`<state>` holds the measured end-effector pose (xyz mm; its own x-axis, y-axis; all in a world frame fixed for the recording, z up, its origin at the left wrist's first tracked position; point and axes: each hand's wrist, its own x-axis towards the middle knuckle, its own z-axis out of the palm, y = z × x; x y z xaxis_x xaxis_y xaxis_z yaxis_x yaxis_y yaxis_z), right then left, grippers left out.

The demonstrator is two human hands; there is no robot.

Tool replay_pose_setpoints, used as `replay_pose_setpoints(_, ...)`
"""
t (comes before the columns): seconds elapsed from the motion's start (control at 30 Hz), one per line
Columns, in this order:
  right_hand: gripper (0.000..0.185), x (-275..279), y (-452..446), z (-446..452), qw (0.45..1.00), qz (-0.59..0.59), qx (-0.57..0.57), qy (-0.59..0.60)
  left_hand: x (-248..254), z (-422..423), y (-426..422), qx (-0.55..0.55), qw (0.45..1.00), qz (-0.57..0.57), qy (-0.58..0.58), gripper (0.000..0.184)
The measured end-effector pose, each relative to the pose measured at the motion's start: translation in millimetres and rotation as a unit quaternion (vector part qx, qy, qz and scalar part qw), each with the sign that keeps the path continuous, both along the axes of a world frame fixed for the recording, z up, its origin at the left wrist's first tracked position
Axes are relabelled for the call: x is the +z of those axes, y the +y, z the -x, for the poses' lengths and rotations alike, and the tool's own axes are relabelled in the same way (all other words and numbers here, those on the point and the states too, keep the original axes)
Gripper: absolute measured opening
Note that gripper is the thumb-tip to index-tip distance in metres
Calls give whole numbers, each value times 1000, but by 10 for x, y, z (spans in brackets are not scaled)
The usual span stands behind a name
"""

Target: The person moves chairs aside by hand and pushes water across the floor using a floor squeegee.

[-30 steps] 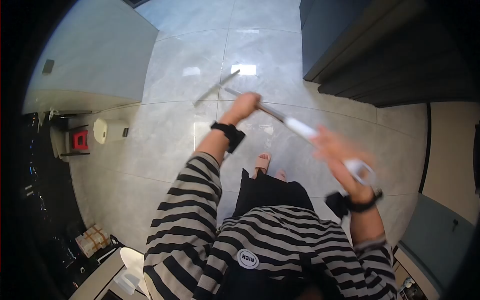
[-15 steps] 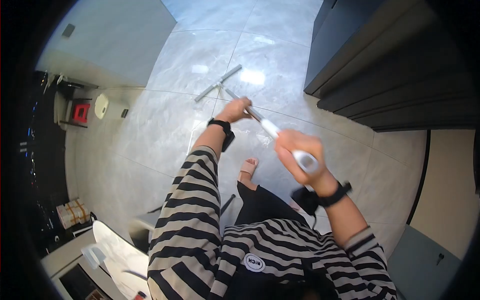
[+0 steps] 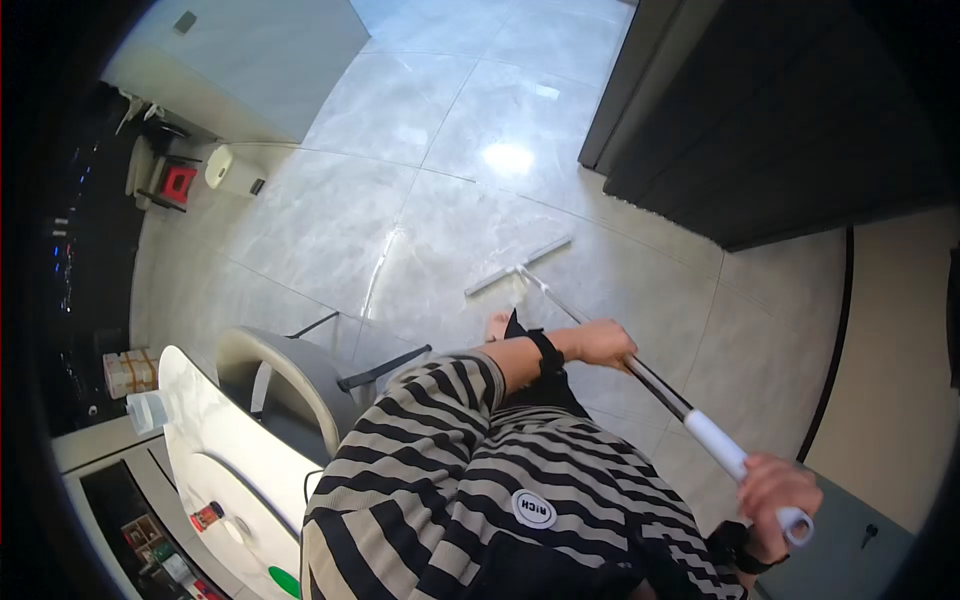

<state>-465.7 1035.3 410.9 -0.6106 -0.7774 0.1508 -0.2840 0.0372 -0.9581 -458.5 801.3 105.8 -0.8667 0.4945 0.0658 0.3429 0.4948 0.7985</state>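
Evidently I'm mid-job: the left hand [image 3: 605, 343] grips the metal pole [image 3: 660, 388], the right hand [image 3: 778, 495] wraps its white handle [image 3: 713, 442], near right. The flat head [image 3: 505, 273] rests farther off on the floor [image 3: 340, 215]; how much is done or left, I cannot tell.

The glossy floor [image 3: 330, 190] is bright and cool-toned; just beyond the wiper bar [image 3: 545, 252] glares 1 strong white spot [image 3: 508, 158], with a thinner streak [image 3: 376, 275] left of the bar; dark panelling [image 3: 780, 120] to its right stays dim; wide-lens distortion bows outlying lines; corners go black; the right hand [image 3: 780, 503] looks slightly blurred.
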Motion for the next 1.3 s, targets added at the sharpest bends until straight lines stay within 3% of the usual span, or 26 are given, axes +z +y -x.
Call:
replay_pose_setpoints(0.1, 29, 149, 275, 191, 978, 182, 104, 23, 479, 39, 112, -29, 996, -42, 72, 21)
replay_pose_setpoints(0.13, 29, 199, 236, 247, 971, 195, 134, 31, 478, 105, 6, -6, 997, -16, 79, 20)
replay_pose_setpoints(0.23, 13, 156, -284, 391, 988, 2, 73, 137, 366, 340, -622, 73, 994, 56, 66, 20)
replay_pose_setpoints(0.3, 16, 78, -863, 513, 977, -141, 82, 136, 84, 556, -1349, 152, 979, 119, 59, 20)
replay_pose_setpoints(0.33, 20, -324, -1102, 615, 990, -56, 68, 107, -63, 668, -1699, 202, 967, 143, 64, 20)
replay_pose_setpoints(0.37, 18, -559, -1474, 713, 985, -39, 48, 164, -10, 745, -2008, 259, 947, 189, 31, 24)
replay_pose_setpoints(0.43, 19, -1094, -2204, 983, 987, 35, 49, 150, -295, 904, -2596, 377, 919, 98, 68, 24)
replay_pose_setpoints(0.5, 22, -1592, -2955, 1237, 989, 74, 36, 125, -371, 1074, -3050, 434, 901, 12, 3, 25)
replay_pose_setpoints(0.53, 17, -1791, -3307, 1329, 990, 91, 43, 95, -416, 1148, -3241, 460, 887, 12, 21, 29)
replay_pose_setpoints(0.6, 12, -2232, -3898, 1551, 977, 126, 88, 148, -547, 1249, -3516, 509, 859, 13, 54, 36)
replay_pose_setpoints(0.73, 8, -2482, -4290, 1623, 981, 115, 99, 121, -720, 1269, -3659, 554, 831, 47, 14, 50)
replay_pose_setpoints(0.83, 7, -2470, -4095, 1679, 984, 78, 84, 135, -761, 1288, -3512, 517, 852, 76, 13, 59)
replay_pose_setpoints(0.87, 5, -2476, -3992, 1700, 980, 118, 74, 145, -772, 1278, -3421, 490, 869, 67, 10, 63)
replay_pose_setpoints(1.0, 2, -2011, -3201, 1618, 981, 63, 86, 162, -1028, 1310, -2935, 459, 881, 100, 53, 55)
replay_pose_setpoints(1.17, 5, -1440, -1627, 1240, 980, -49, 75, 179, -1289, 1197, -1825, 371, 920, 124, -32, 50)
replay_pose_setpoints(1.23, 4, -1153, -880, 999, 988, -84, 58, 115, -1228, 1070, -1217, 327, 935, 117, -77, 44)
replay_pose_setpoints(1.3, 1, -825, -224, 705, 987, -123, 22, 103, -1286, 980, -547, 266, 957, 97, -65, 23)
